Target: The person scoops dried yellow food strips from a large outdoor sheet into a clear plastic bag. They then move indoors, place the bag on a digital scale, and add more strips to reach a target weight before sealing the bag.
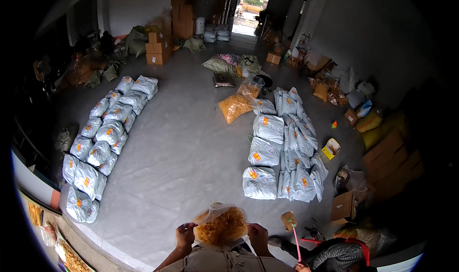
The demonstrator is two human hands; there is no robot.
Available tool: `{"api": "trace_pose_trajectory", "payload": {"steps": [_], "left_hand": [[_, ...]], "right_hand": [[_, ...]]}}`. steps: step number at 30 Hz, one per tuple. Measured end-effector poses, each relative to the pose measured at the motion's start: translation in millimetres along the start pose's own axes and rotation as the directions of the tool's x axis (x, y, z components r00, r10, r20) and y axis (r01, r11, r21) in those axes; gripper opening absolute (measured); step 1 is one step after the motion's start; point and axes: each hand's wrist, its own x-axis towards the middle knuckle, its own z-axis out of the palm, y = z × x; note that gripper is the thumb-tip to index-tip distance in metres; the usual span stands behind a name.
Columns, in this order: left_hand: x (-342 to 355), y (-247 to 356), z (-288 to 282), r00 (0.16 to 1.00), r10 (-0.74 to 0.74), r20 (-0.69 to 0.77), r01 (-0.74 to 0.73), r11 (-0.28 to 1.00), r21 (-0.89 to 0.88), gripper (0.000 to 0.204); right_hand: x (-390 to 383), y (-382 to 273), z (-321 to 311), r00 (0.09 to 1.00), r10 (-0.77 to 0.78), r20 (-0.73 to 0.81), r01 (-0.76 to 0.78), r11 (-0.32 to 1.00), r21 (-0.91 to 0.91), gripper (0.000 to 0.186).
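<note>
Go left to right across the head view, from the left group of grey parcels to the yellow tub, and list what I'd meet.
Left group of grey parcels → left hand → clear plastic bag → right hand → pink stick → yellow tub.

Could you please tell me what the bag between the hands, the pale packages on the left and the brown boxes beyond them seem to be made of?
Bag: probably thin, clear, somewhat shiny plastic film; its orange-brown contents show through.
Pale packages: likely smooth, slightly glossy plastic; they crease and catch highlights.
Brown boxes: apparently matte cardboard, judging by flat faces and straight edges.
</note>
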Motion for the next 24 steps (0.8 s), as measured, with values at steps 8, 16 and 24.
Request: {"api": "trace_pose_trajectory", "payload": {"steps": [8,16,24], "left_hand": [[158.7,81.0,62.2,0.996,-0.004,0.092,0.001,0.999,0.034,0.02],[270.4,148.3,59.0,0.968,-0.101,-0.228,0.06,0.982,-0.181,0.02],[393.7,211.3,129.8,0.923,-0.146,-0.357,-0.056,0.865,-0.498,0.017]], "right_hand": [[150.1,21.3,44.6,0.997,0.079,0.012,-0.078,0.994,-0.073,0.018],[364.4,-53.6,93.7,0.934,-0.057,0.353,0.079,0.996,-0.047,0.018],[573.2,-113.6,174.9,0.882,-0.271,0.384,0.258,0.962,0.086,0.017]]}}
